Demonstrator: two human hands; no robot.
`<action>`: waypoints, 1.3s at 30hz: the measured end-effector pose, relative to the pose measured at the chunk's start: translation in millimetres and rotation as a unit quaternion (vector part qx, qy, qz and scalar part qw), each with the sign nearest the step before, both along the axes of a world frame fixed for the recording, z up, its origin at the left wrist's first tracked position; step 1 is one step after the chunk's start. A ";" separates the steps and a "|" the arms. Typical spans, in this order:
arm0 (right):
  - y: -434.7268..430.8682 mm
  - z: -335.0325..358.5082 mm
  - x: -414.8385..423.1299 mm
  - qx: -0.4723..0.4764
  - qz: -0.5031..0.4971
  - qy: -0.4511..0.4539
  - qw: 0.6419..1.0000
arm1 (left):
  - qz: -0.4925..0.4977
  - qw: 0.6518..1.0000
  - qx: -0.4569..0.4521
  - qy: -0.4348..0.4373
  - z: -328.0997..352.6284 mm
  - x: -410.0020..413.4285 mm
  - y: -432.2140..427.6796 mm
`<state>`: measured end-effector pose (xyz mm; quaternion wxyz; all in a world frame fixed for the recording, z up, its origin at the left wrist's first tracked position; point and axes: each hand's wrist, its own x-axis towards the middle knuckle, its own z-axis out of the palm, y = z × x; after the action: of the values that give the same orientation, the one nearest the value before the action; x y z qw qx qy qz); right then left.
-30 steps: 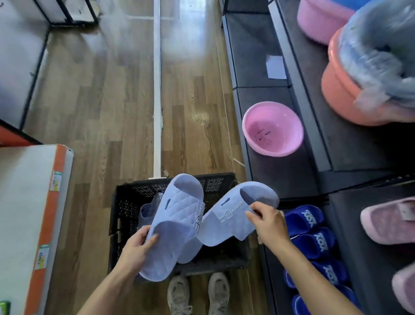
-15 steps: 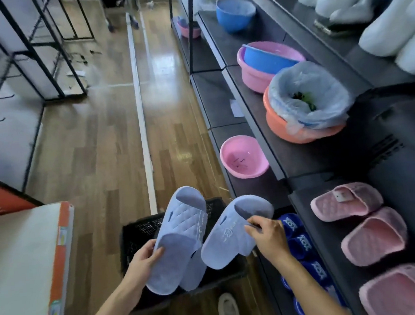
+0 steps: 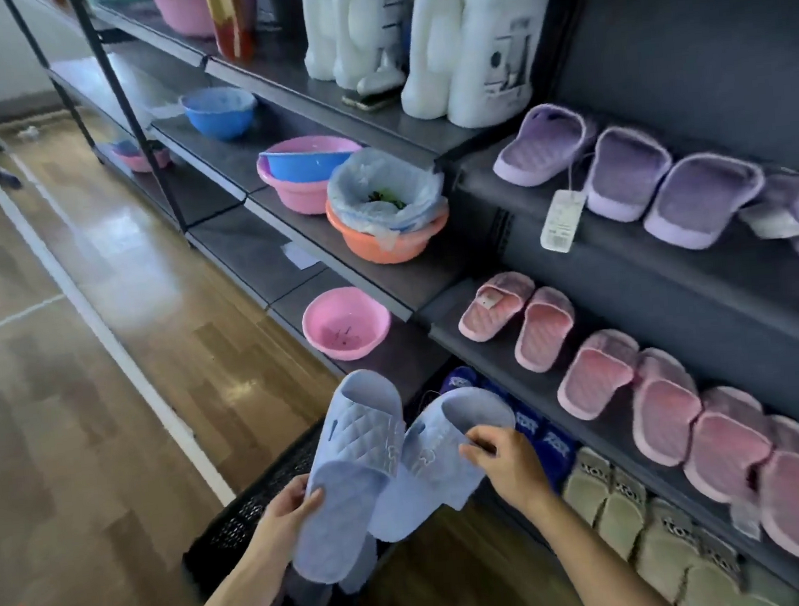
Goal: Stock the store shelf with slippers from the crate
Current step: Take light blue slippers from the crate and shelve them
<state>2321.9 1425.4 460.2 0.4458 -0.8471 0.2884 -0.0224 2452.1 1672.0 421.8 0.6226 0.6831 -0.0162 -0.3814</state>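
Entry: pale blue slippers, one pair, held above the crate [image 3: 242,520].
Left hand [image 3: 285,510]: fingers curled round the heel of the left slipper [image 3: 353,464].
Right hand [image 3: 510,461]: pinching the strap of the right slipper [image 3: 436,462].
Both forearms are raised.
Step, as I judge it: carrying to the shelf [image 3: 622,240].
Next: find a row with room and set the pair down side by side.

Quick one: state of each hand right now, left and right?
Left hand: grips a light-blue slipper at its heel end.
Right hand: pinches the other slipper at its strap.
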 end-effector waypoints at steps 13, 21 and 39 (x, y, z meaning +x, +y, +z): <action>-41.3 29.6 -236.6 -0.060 -0.214 -0.039 0.974 | -0.225 0.974 -0.018 -0.024 35.4 -144.2 -127.8; -41.4 24.4 -424.6 -0.049 -0.325 0.003 0.944 | -0.349 0.937 0.005 -0.019 34.6 -302.9 -183.0; -114.8 26.2 -655.8 -0.040 -0.498 0.052 0.865 | -0.508 0.861 0.014 -0.015 23.7 -520.8 -356.0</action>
<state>1666.1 1310.6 486.4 0.3256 -0.6078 0.6935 -0.2089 1931.4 1316.0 445.5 0.3329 0.5945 -0.3648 -0.6346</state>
